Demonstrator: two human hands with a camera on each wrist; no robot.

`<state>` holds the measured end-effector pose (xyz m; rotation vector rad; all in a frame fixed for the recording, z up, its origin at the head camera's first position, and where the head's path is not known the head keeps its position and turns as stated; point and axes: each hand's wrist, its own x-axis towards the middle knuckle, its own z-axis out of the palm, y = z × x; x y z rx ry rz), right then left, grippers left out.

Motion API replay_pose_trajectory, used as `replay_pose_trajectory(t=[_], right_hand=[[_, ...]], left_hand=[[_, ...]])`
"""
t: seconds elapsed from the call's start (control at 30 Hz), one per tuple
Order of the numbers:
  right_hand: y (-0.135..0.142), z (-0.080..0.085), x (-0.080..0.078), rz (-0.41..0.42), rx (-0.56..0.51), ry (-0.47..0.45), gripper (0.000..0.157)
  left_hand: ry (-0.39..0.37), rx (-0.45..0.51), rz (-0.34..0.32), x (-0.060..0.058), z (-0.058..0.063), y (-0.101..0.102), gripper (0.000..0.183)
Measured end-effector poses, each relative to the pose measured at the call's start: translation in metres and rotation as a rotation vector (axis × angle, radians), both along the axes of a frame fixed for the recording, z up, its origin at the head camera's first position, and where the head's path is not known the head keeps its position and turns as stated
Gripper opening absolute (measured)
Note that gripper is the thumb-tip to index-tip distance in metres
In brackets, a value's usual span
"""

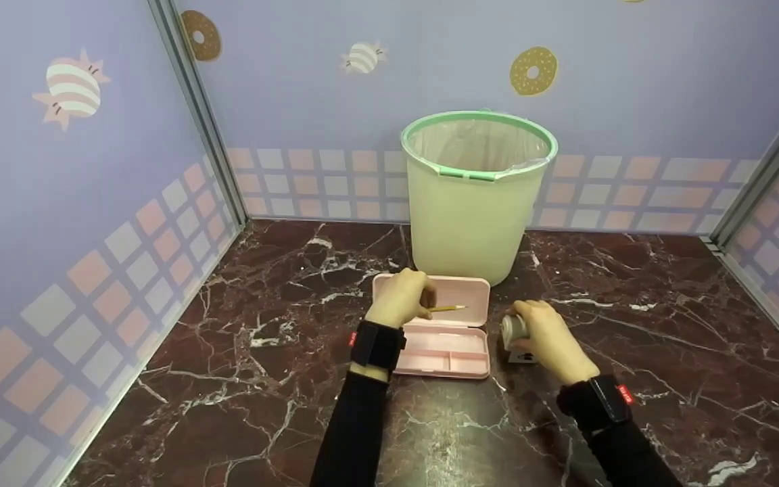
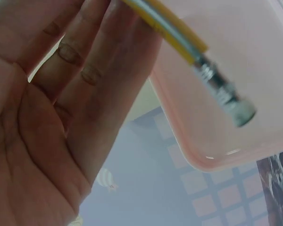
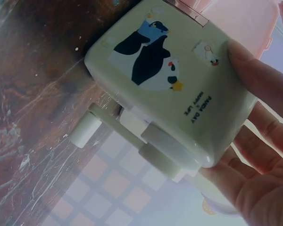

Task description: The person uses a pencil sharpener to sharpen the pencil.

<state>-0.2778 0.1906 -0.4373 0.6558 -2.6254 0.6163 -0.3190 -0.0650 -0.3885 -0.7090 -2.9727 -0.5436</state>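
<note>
My left hand (image 1: 399,297) pinches a yellow pencil (image 1: 447,308) above an open pink pencil case (image 1: 487,352). The pencil's sharpened end points right in the head view; its metal band and eraser (image 2: 224,89) show in the left wrist view. To the right of the case, my right hand (image 1: 548,335) grips a pale green crank pencil sharpener (image 3: 179,108) printed with pandas, thumb on one side and fingers around the other. The crank handle (image 3: 115,125) sticks out from it. Part of the case's left side is hidden behind the left hand and wrist.
A tall pale green bin (image 1: 470,223) with a clear liner stands just behind the case. Dark red marbled tabletop (image 1: 281,406) spreads around. Patterned lilac wall panels (image 1: 308,88) close in the back and both sides.
</note>
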Motion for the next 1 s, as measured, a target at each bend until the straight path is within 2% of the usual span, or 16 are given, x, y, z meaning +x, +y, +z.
replay_pose_trajectory(t=[0.13, 0.27, 0.57, 0.8, 1.0], right_hand=[[0.0, 0.0, 0.0, 0.002, 0.004, 0.005, 0.04], [0.0, -0.001, 0.0, 0.0, 0.001, 0.009, 0.04], [0.001, -0.002, -0.001, -0.004, -0.011, -0.013, 0.04], [0.002, -0.002, -0.001, -0.005, -0.013, -0.025, 0.04], [0.001, -0.001, 0.0, -0.001, -0.007, -0.014, 0.04]], left_hand=[[0.016, -0.041, 0.037, 0.0, -0.003, -0.002, 0.013], [0.025, -0.045, 0.051, -0.003, -0.011, -0.005, 0.015], [-0.031, -0.103, 0.077, -0.013, -0.034, -0.011, 0.018], [-0.07, -0.118, 0.042, -0.012, -0.041, -0.012, 0.019], [-0.098, -0.158, 0.056, -0.011, -0.043, -0.01, 0.02]])
